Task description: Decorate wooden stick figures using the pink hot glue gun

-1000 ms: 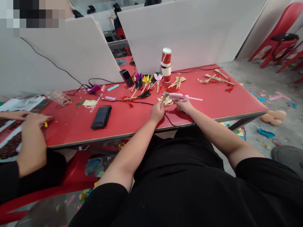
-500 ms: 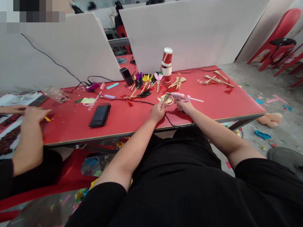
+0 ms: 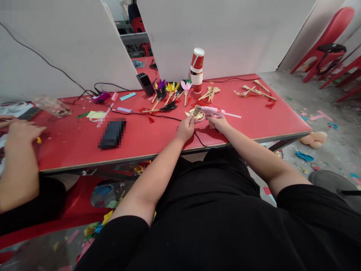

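My right hand (image 3: 219, 122) grips a pink glue gun (image 3: 212, 111) by its handle, with a pale glue stick (image 3: 233, 115) poking out of its back end. The gun's nozzle points left, at or very near a small tan piece (image 3: 196, 110) pinched in my left hand (image 3: 186, 128). The piece's exact kind is too small to make out. Just beneath it lies a round, pale-rimmed holder (image 3: 202, 117) with cream-coloured bits in it. Beyond my hands are several tan-headed sticks (image 3: 214, 91) with red tassels, and feathered petal flowers on sticks, one yellow (image 3: 171, 88) and one pink (image 3: 186, 86).
Stacked paper cups (image 3: 197, 71) stand against the white partition (image 3: 225, 34). A black phone-like object (image 3: 113, 134), a purple power adapter (image 3: 100, 97) and cables lie to the left on the red table (image 3: 158, 139). A co-worker's arm (image 3: 21, 150) rests at far left. Scraps litter the floor.
The view has shifted slightly, so the table sits a little higher and further left. My hands keep the same hold on the glue gun and the tan piece. The co-worker's hand has moved slightly.
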The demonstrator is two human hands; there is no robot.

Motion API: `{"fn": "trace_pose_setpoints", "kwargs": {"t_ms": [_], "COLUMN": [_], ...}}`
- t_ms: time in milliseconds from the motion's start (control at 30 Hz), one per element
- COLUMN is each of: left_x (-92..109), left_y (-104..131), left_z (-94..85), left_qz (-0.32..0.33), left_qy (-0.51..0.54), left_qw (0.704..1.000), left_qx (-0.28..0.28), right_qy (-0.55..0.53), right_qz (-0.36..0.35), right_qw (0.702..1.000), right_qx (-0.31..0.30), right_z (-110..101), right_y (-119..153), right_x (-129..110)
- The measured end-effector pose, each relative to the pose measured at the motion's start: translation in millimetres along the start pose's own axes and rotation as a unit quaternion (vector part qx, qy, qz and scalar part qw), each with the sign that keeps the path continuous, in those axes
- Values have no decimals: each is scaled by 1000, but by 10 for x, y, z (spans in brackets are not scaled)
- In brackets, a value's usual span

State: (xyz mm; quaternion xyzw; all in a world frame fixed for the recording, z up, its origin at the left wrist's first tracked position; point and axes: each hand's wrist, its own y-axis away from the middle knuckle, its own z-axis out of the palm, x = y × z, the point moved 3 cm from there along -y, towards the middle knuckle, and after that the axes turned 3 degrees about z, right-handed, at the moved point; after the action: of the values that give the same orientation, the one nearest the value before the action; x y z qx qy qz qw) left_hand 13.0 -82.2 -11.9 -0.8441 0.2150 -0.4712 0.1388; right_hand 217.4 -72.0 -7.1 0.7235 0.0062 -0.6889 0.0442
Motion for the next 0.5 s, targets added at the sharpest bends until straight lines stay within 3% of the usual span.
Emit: {"fn": "trace_pose_setpoints", "kwargs": {"t_ms": [500], "left_x": [-27], "left_y": [5], "left_z": [7], "left_qz": [-1], "left_qy": [43], "left_qw": [999], "left_qx": [1], "right_qy": [31], "right_qz": [-47], "right_qw": [998], "right_qx": [24], "right_z": [-24], "right_y": [-4], "right_x": [0]}}
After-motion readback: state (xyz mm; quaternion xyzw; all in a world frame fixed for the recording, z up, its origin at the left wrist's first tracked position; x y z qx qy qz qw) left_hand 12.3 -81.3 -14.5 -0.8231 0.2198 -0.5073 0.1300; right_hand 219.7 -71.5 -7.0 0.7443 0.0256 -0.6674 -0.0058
